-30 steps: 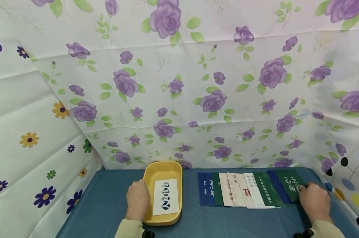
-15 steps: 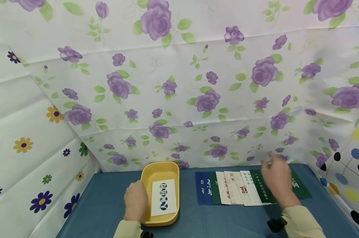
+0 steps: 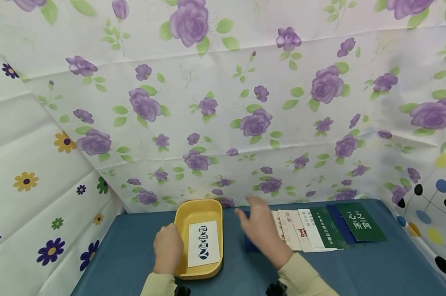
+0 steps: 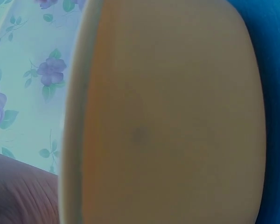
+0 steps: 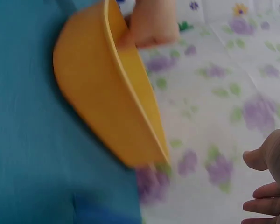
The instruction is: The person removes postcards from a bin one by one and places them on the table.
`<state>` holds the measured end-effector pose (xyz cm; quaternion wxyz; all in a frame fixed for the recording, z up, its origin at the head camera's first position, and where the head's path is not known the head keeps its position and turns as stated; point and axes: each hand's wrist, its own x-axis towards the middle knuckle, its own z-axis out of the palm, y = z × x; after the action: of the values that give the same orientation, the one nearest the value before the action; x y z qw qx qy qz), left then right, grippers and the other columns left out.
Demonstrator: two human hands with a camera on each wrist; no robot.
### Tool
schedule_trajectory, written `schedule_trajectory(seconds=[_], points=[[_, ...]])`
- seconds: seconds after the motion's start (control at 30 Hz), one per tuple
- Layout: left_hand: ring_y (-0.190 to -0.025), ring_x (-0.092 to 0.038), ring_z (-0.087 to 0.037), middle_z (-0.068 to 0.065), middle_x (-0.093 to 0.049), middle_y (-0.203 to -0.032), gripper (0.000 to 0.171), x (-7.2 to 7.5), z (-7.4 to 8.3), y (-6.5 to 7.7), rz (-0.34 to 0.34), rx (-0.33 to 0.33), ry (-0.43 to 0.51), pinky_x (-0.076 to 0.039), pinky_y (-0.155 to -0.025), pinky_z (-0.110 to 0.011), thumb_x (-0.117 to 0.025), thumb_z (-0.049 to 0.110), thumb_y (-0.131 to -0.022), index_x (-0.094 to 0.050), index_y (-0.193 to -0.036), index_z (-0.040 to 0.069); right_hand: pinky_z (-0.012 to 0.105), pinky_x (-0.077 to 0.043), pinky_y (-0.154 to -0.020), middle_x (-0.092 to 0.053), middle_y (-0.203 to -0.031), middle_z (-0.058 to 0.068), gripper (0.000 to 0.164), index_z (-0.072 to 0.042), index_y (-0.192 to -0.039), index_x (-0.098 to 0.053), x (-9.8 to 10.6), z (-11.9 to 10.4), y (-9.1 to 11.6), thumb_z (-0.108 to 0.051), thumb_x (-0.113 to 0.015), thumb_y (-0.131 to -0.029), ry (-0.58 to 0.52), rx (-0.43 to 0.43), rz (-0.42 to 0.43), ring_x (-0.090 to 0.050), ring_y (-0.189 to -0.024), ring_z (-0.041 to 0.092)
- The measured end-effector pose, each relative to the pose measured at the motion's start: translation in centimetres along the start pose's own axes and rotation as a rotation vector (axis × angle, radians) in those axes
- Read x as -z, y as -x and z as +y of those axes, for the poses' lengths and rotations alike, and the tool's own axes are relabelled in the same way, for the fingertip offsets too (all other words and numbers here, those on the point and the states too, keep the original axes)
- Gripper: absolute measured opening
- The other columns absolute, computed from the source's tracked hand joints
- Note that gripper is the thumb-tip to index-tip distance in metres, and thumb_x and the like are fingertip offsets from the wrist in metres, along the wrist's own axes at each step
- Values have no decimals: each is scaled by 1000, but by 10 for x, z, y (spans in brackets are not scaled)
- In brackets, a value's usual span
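My left hand (image 3: pixel 168 248) grips the left rim of a yellow plastic tray (image 3: pixel 198 276). In the right wrist view, its fingers reach over the edge into the tray (image 5: pixel 93 88). A white card with dark printed characters (image 3: pixel 203 243) lies in the tray. My right hand (image 3: pixel 263 226) is over the left end of a row of overlapping printed cards, with thumb and fingers apart and nothing held. It hides much of a blue card (image 3: pixel 251 246) there. Cream and white cards (image 3: pixel 311 232) lie mid-row, and a green card with white characters (image 3: pixel 361 222) ends it at the right.
A blue cloth (image 3: pixel 237 279) covers the table. Behind it hangs a white sheet with purple flowers (image 3: pixel 208 107). Further patterned sheets close off the left (image 3: pixel 41 213) and right (image 3: pixel 435 213) sides.
My right hand has swept left from the green card at the right end to the left end of the row. My left hand keeps its hold on the tray. The view has shifted slightly.
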<state>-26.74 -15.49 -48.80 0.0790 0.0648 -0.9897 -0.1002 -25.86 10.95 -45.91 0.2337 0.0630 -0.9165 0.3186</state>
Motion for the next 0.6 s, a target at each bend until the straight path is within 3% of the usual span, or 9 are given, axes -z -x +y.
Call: schedule_trajectory(seconds=[0.13, 0.37, 0.6], points=[[-58, -58, -31, -16, -55, -66, 6, 0, 2, -1, -3, 7, 0, -44, -44, -40, -56, -2, -84, -60, -80, -3, 38, -41, -91, -55, -122, 10, 49, -8, -123, -57, -31, -27, 5, -34, -68, -83, -27, 26, -74, -49, -115, 25], [-60, -58, -32, -17, -56, -69, 7, 3, 1, 0, -29, 20, 0, -45, -45, -40, -55, -2, -85, -61, -82, -4, 34, -41, -90, -55, -122, 7, 49, -9, -125, -56, -70, -67, 17, -36, -66, -85, -36, 45, -309, -48, -115, 21], [-63, -59, -34, -18, -58, -72, 5, 1, 0, -3, -49, 11, -5, -46, -45, -42, -58, 0, -83, -62, -84, -3, 32, -43, -87, -55, -121, 5, 49, -8, -125, -55, -97, -85, 31, -34, -66, -85, 18, 39, -500, -50, -113, 22]])
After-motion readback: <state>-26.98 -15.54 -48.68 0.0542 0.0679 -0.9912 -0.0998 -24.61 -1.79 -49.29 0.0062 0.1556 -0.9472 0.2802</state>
